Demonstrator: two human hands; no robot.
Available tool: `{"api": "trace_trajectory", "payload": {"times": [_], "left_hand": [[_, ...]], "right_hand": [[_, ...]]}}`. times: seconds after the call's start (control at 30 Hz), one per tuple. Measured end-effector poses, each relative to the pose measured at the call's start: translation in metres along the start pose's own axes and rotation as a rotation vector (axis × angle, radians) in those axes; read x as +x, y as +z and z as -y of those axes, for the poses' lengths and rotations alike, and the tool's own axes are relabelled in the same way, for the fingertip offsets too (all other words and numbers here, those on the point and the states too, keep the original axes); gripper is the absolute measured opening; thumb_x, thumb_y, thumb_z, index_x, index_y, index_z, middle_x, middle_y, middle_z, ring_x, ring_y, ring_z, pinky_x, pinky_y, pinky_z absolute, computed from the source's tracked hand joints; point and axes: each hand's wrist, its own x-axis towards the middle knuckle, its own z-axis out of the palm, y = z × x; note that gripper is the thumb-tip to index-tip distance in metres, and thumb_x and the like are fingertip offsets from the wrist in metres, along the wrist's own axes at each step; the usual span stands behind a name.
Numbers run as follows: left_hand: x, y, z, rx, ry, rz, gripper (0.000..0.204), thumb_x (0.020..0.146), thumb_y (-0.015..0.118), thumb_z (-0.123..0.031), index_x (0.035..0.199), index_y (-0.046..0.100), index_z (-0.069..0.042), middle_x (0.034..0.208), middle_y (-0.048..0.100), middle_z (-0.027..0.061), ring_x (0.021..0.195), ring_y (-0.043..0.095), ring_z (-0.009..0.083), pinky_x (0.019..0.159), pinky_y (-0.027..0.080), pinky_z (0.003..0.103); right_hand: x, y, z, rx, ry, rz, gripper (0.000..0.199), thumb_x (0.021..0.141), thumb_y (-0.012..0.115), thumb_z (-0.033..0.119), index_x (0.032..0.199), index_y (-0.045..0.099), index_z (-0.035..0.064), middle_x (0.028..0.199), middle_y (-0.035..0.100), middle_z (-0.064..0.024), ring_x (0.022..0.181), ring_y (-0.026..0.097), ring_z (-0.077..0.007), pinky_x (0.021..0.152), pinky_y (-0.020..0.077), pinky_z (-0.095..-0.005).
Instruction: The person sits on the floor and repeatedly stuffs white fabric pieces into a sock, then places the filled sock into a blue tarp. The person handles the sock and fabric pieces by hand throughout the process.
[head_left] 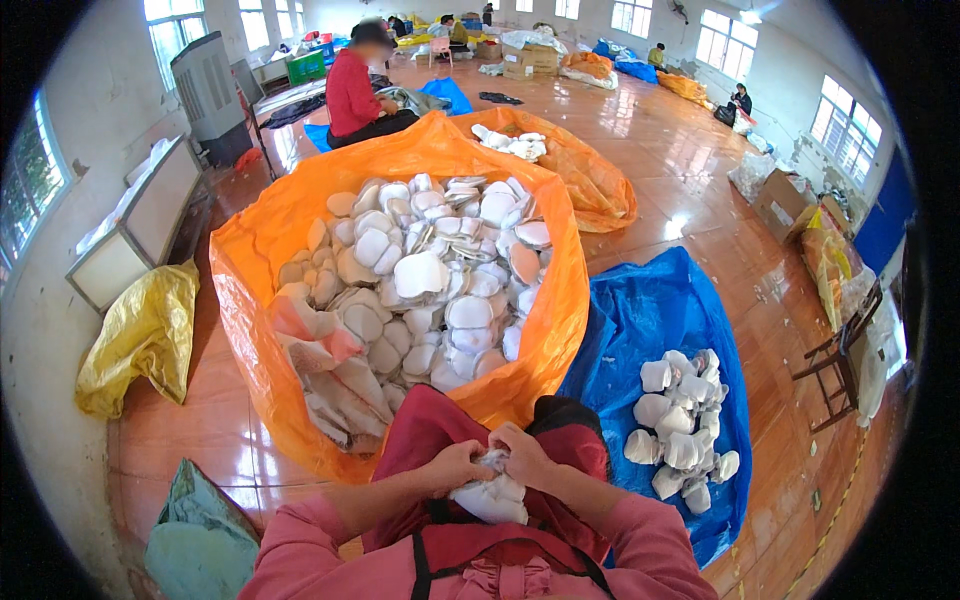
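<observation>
Both hands, left hand (pixel 455 466) and right hand (pixel 522 455), close on a white foam pad (pixel 492 498) over the lap (fingertips buried in it, so the exact grip is hard to make out). Ahead stands a big orange bag (pixel 250 260) of pads; a blue tarp (pixel 650 310) holds a smaller pile (pixel 680 420) on the right.

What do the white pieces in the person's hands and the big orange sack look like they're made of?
The white piece, held by both the left hand and the right hand, looks like soft matte foam or padded fabric: it bends under the fingers. The orange sack looks like thin glossy plastic film, crinkled and shiny.
</observation>
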Motion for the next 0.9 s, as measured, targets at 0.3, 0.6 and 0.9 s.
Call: {"api": "trace_trajectory", "payload": {"times": [0.3,0.6,0.9], "left_hand": [[-0.007,0.018,0.049,-0.271,0.146,0.037,0.034,0.078,0.075,-0.007,0.104,0.054,-0.005,0.092,0.058,0.0009,0.084,0.056,0.0107,0.075,0.047,0.026],[-0.014,0.02,0.072,-0.414,0.465,0.076,0.033,0.074,0.073,0.003,0.1,0.056,-0.007,0.106,0.053,0.0009,0.099,0.053,0.0125,0.092,0.042,0.027],[-0.021,0.021,0.084,-0.473,0.37,0.125,0.03,0.076,0.071,0.0,0.1,0.055,-0.008,0.094,0.054,-0.0019,0.091,0.052,0.0091,0.083,0.044,0.025]], "right_hand": [[-0.029,-0.003,-0.017,0.336,0.316,0.306,0.022,0.08,0.066,0.004,0.1,0.056,0.0044,0.086,0.055,0.0004,0.08,0.054,-0.0089,0.071,0.0463,-0.0276],[-0.05,-0.033,-0.012,0.801,0.456,0.682,0.058,0.086,0.071,0.023,0.134,0.046,0.0015,0.124,0.054,-0.0047,0.116,0.05,-0.015,0.101,0.0391,-0.0296],[-0.08,-0.008,-0.019,1.047,0.502,0.48,0.056,0.083,0.073,0.004,0.133,0.047,0.0043,0.12,0.056,-0.0046,0.108,0.055,-0.0151,0.095,0.045,-0.0305]]}}
